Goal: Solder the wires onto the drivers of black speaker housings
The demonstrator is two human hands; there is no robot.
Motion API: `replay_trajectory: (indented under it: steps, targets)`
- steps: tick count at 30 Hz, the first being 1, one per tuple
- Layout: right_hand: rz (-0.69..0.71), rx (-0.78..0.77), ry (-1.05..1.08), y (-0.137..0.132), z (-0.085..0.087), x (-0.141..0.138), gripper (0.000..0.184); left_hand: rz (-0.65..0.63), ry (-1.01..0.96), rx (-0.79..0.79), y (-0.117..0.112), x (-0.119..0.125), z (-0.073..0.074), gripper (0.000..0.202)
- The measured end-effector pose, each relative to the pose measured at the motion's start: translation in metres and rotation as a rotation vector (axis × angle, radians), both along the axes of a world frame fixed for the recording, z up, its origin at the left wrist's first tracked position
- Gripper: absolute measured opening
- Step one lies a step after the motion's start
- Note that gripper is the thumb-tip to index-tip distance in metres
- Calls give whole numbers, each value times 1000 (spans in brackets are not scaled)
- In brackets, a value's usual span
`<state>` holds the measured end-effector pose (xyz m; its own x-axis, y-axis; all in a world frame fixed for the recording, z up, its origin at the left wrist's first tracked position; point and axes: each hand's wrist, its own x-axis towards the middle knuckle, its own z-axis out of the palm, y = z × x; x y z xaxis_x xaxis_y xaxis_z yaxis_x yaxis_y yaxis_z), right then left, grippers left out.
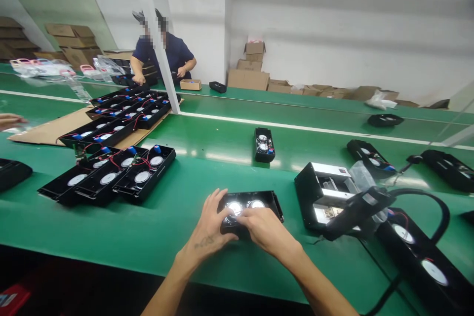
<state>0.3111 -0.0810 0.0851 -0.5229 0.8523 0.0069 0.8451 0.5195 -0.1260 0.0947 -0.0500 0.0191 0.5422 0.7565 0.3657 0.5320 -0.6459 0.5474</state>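
Note:
A black speaker housing (276,206) with two round silver-white speakers (234,209) lies on the green bench in front of me. My left hand (212,222) is closed around its left end, thumb over the near side at the left speaker. My right hand (265,227) reaches over the near edge, its fingers bent together at the left speaker's rim. Whatever those fingertips pinch, if anything, is hidden. The second speaker (256,204) shows just behind my right hand.
Several open speaker housings with red wires (142,177) stand to the left, more on cardboard (48,131). Another housing (264,145) lies ahead. At right are a white-and-black machine (311,202) and a black handheld tool (359,212). A person (177,54) works across the bench; another hand (11,121) shows far left.

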Motion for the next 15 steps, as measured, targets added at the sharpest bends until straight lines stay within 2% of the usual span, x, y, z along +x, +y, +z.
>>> replay_trajectory:
  steps: [4, 7, 11, 15]
  targets:
    - [19, -48, -24, 2, 3, 2, 35, -2, 84, 65, 3, 7, -6, 52]
    - [44, -84, -29, 6, -1, 4, 36, 2, 99, 92, 5, 11, -8, 46]
    - [87, -110, -28, 9, -5, 6, 35, -6, 131, 116, 7, 14, -8, 51]
    - [89, -143, 28, 8, -1, 5, 26, -26, 157, 139, 8, 12, -8, 50]
